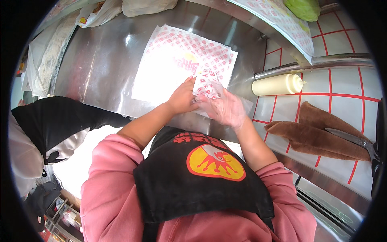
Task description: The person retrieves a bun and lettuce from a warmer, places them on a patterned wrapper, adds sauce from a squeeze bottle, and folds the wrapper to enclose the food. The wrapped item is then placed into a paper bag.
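Observation:
A small packet of red-printed white paper (206,83) is held between my two hands, in front of my apron. My bare left hand (183,97) grips its left side, fingers partly behind it. On my right hand (228,109) is a clear plastic glove; its fingers close on the packet's lower right edge. What the packet contains is hidden. Beneath and beyond it, printed wrapping paper sheets (160,72) lie in a slightly uneven stack on the stainless steel counter (99,60).
To the right, a squeeze bottle of pale sauce (275,84) lies on its side on a red-lined white surface. Nearby, scissors (347,136) rest on a brown cloth (314,130). Plastic bags (102,13) stand along the far edge. A person in a black apron (60,121) is close on my left.

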### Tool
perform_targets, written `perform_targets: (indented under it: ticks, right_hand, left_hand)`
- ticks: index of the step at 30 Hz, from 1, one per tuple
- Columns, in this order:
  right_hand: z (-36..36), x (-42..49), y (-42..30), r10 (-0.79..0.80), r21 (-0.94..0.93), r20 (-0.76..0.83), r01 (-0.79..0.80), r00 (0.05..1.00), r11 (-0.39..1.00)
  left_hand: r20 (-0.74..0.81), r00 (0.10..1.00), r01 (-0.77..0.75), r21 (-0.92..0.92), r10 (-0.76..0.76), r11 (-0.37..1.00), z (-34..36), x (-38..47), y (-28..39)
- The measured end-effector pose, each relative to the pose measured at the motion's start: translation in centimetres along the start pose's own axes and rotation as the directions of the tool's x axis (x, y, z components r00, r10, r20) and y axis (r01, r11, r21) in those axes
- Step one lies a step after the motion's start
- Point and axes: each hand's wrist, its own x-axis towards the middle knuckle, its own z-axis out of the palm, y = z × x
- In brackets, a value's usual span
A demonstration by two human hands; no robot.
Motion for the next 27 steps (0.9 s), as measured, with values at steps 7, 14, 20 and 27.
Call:
perform_targets:
  ticks: [7, 14, 20, 27]
  right_hand:
    - [1.1, -0.4, -1.9, -0.303, -0.939, -0.263, -0.315, 0.916, -0.137]
    - [1.5, 2.5, -2.1, -0.608, -0.792, 0.354, -0.117, 0.711, -0.599]
    - [1.7, 4.8, -4.9, -0.459, -0.666, 0.274, -0.178, 0.845, -0.724]
    - [3.9, 4.6, -6.0, -0.182, -0.687, 0.042, -0.104, 0.982, -0.719]
  left_hand:
    - [-0.282, 0.951, 0.086, -0.146, -0.124, 0.986, 1.9, 0.5, 0.8]
    - [-0.21, 0.941, 0.229, -0.179, -0.264, 0.957, 0.8, 1.9, 0.3]
    - [-0.261, 0.932, 0.217, -0.158, -0.253, 0.963, 0.2, 3.4, 0.4]
    - [-0.043, 0.956, 0.279, -0.183, -0.292, 0.943, -1.2, 3.0, 1.2]
